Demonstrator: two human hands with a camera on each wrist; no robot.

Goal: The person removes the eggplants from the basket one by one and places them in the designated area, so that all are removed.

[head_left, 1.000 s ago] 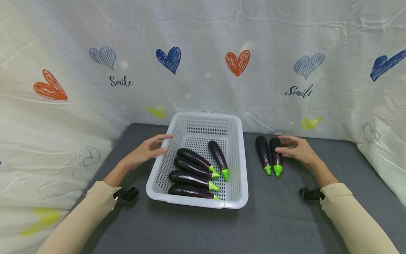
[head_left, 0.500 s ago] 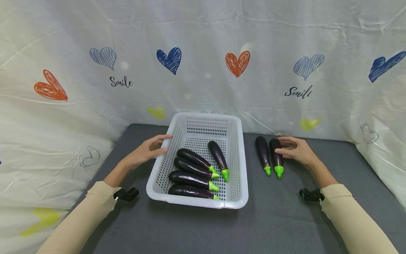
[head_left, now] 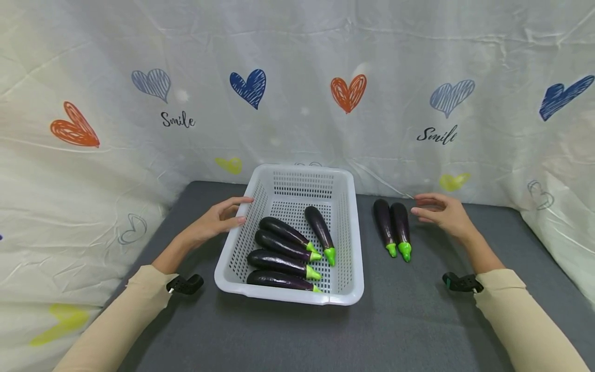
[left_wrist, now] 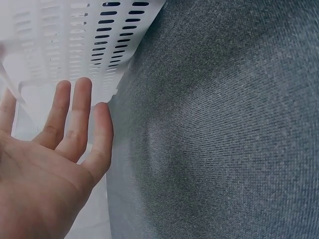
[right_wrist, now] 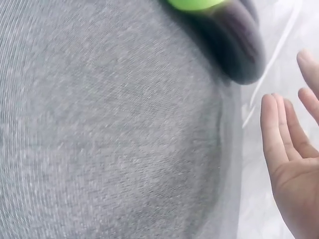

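Note:
My left hand [head_left: 212,223] is at the left rim of a white perforated plastic basket [head_left: 354,237], fingertips touching the rim. In the left wrist view, the fingers [left_wrist: 79,112] extend loosely beside the slotted wall. Inside the basket lie several glossy dark eggplants [head_left: 283,262] with green stem ends; one [head_left: 319,227] lies apart on the right. Two more, a left eggplant [head_left: 384,222] and a right eggplant [head_left: 401,223], lie side by side on the table. Just right of this pair, my right hand [head_left: 443,213] holds nothing, its fingers extended and apart from the eggplants.
The grey cloth-covered table [head_left: 297,336] bears everything. Behind and at the sides hangs a white sheet [head_left: 297,41] with printed hearts and words. Black bands are on both wrists, at the beige sleeves [head_left: 525,320].
My right hand has let go of the right eggplant and moved slightly right, away from it. That eggplant has shifted left, closer to its neighbour. The left hand and basket have stayed still.

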